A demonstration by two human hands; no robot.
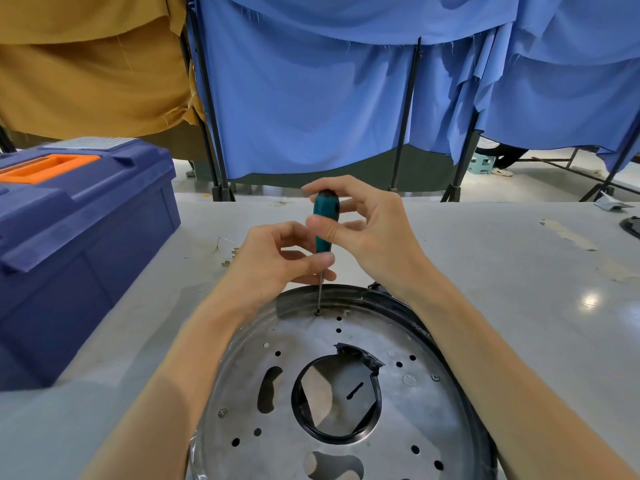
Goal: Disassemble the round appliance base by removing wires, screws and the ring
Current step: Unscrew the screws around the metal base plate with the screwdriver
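Observation:
The round metal appliance base [408,420] lies flat on the table in front of me, with several holes and a black-rimmed centre opening [337,400]. A dark ring [426,329] runs round its edge. A teal-handled screwdriver [325,223] stands upright, its tip in a screw [317,312] at the far rim. My right hand [372,226] grips the handle near its top. My left hand [277,261] pinches the bottom of the handle and the shaft. Two more screws [222,413] [435,377] sit in the plate.
A blue toolbox [76,244] with an orange handle stands at the left on the grey table [519,278]. Several small brass screws and a bent wire [230,251] lie behind my left hand. A dark object [632,226] sits at the right edge. Cloth screens hang behind.

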